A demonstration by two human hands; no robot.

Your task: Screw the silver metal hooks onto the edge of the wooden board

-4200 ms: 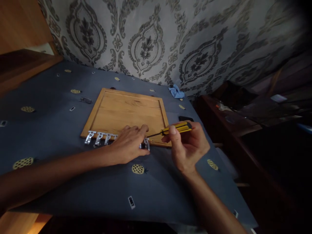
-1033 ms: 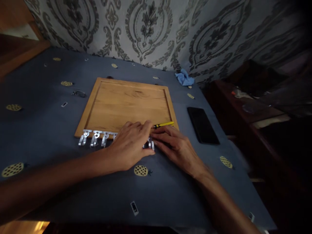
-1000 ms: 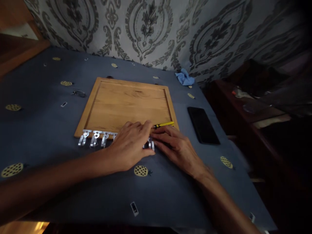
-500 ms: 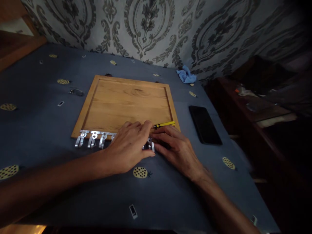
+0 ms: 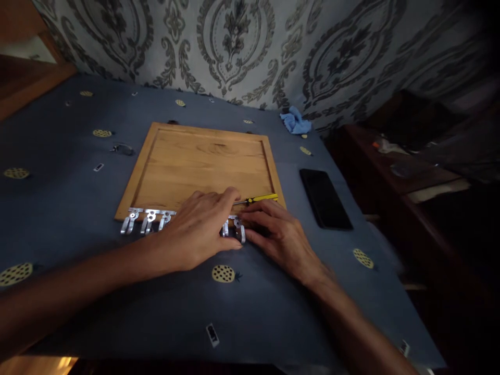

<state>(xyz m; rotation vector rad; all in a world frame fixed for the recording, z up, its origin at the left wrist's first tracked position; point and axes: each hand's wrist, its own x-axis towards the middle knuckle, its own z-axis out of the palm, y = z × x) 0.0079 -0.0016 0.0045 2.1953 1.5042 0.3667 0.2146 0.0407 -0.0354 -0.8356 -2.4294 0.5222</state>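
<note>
A wooden board (image 5: 207, 161) lies flat on the blue patterned cloth (image 5: 78, 219). A silver metal hook rail (image 5: 146, 219) runs along the board's near edge. My left hand (image 5: 199, 229) arches over the middle of the rail, fingers bent down on it and thumb on its near side. My right hand (image 5: 281, 237) lies low on the cloth with fingers stretched out, its fingertips touching the rail's right end by the last hooks (image 5: 238, 232). A yellow-handled screwdriver (image 5: 261, 198) lies on the board's near right rim, just beyond my right fingers.
A black phone (image 5: 324, 198) lies to the right of the board. A crumpled blue cloth (image 5: 295, 122) sits by the patterned wall. A small metal piece (image 5: 122, 150) rests to the left of the board. A dark wooden side table (image 5: 394, 172) stands off the right edge.
My right hand put the screwdriver down on the board's rim and moved to the rail's right end. My left hand slid slightly left, uncovering more hooks at that end.
</note>
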